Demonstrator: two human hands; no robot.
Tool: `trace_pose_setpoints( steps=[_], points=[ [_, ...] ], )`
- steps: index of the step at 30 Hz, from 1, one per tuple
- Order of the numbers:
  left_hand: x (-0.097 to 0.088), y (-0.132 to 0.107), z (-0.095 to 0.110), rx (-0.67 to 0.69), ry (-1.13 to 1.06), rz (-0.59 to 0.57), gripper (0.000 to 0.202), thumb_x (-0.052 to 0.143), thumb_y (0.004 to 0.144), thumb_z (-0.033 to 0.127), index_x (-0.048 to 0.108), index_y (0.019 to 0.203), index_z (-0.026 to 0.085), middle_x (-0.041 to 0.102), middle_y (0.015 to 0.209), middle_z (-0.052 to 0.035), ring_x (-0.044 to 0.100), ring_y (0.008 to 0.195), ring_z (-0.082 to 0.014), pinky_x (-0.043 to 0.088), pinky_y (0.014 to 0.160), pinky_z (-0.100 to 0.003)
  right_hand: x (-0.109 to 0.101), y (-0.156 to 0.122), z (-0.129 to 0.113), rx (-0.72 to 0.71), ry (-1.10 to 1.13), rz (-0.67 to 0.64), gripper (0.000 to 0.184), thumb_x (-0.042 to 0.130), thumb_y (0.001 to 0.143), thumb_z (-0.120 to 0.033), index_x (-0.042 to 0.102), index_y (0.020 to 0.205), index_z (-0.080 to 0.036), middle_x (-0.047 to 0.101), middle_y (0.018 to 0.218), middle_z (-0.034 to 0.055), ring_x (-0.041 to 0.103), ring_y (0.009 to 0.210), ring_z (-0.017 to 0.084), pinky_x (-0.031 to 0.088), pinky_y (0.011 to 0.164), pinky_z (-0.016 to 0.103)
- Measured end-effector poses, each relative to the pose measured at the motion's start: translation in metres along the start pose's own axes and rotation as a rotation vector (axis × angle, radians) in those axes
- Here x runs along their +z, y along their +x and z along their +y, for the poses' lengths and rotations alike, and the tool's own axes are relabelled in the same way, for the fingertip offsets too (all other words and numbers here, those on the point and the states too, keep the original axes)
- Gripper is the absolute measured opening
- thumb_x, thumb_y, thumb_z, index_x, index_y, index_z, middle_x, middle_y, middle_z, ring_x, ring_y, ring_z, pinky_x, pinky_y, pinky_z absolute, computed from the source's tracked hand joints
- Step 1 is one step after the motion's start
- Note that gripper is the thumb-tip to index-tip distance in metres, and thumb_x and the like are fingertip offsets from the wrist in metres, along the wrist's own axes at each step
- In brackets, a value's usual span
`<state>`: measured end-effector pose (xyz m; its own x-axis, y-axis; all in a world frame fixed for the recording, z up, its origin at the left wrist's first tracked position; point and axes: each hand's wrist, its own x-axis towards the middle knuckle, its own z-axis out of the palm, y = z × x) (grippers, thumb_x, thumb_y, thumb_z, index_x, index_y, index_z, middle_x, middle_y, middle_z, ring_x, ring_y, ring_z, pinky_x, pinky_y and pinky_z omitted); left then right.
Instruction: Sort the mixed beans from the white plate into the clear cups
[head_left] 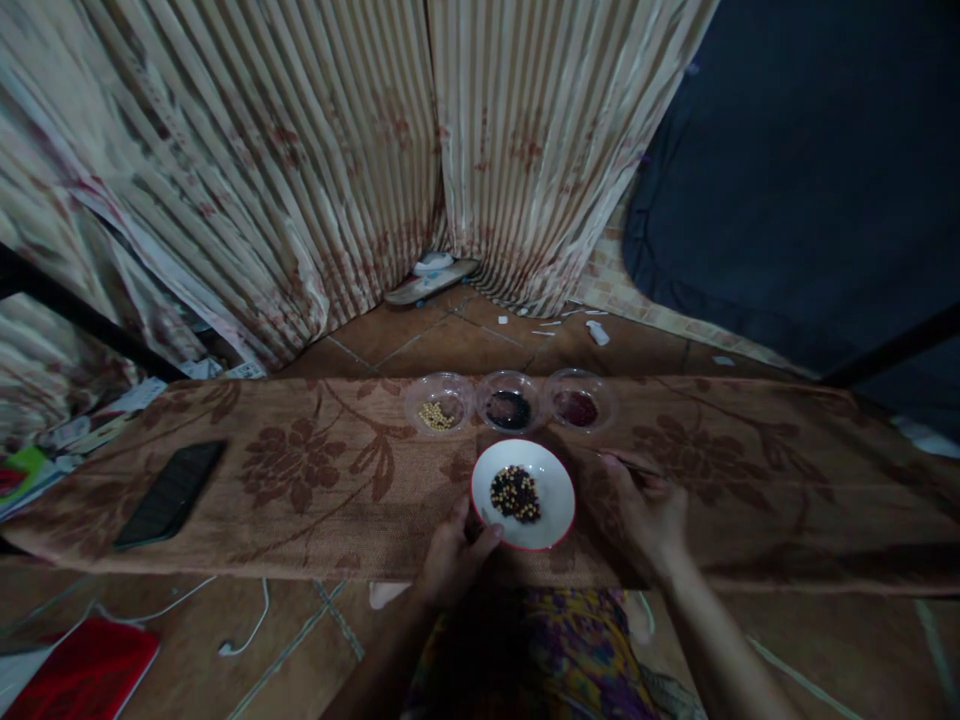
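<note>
A white bowl with a red rim (559, 510) holds a mix of dark and pale yellow beans (516, 494). My left hand (459, 550) grips its left side, thumb over the rim. To the right of the bowl, my right hand (651, 515) is closed around a slim dark stick-like tool (637, 467); its exact kind is too dim to make out. Behind the bowl, three clear plastic cups stand in a row: the left cup (441, 385) has yellow beans, the middle cup (508, 408) black ones, and the right cup (577, 408) dark red ones.
A brown flower-patterned cloth (322, 510) covers the narrow table. On its left lies a black phone (171, 495). Striped curtains (300, 150) hang beyond the far edge, with a skateboard (431, 283) on the tiled floor beneath. A white cable (247, 625) and a red item (90, 670) lie lower left.
</note>
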<state>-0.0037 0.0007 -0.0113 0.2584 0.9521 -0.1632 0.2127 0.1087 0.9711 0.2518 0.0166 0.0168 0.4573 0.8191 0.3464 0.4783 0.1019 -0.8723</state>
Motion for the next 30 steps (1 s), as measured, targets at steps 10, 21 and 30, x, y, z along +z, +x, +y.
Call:
trace_pose_setpoints(
  steps=[10, 21, 30],
  points=[
    [0.002, 0.0, -0.005, -0.002, -0.02, -0.035, 0.051, 0.06, 0.084, 0.037, 0.049, 0.131, 0.02, 0.071, 0.107, -0.0031, 0.065, 0.097, -0.0209, 0.049, 0.088, -0.03, -0.005, -0.042, -0.014, -0.018, -0.078, -0.372, 0.028, 0.055, 0.087, -0.043, 0.071, 0.094, -0.021, 0.069, 0.096, 0.0069, 0.065, 0.085, 0.02, 0.052, 0.075, 0.031],
    [0.0, -0.001, -0.002, 0.0, 0.027, -0.006, 0.052, 0.061, 0.083, 0.038, 0.05, 0.131, 0.019, 0.072, 0.102, -0.0029, 0.065, 0.092, -0.0202, 0.05, 0.085, -0.029, 0.009, -0.042, -0.008, -0.095, -0.141, -0.363, 0.029, 0.051, 0.09, -0.044, 0.07, 0.092, -0.022, 0.069, 0.094, 0.0068, 0.066, 0.087, 0.021, 0.052, 0.077, 0.032],
    [0.003, 0.0, -0.003, 0.045, -0.126, -0.049, 0.051, 0.06, 0.085, 0.032, 0.046, 0.133, 0.019, 0.068, 0.117, -0.0041, 0.063, 0.105, -0.0204, 0.048, 0.094, -0.031, 0.013, -0.04, -0.004, -0.122, -0.168, -0.39, 0.029, 0.05, 0.09, -0.044, 0.07, 0.094, -0.023, 0.069, 0.095, 0.0063, 0.065, 0.088, 0.021, 0.052, 0.077, 0.033]
  ],
)
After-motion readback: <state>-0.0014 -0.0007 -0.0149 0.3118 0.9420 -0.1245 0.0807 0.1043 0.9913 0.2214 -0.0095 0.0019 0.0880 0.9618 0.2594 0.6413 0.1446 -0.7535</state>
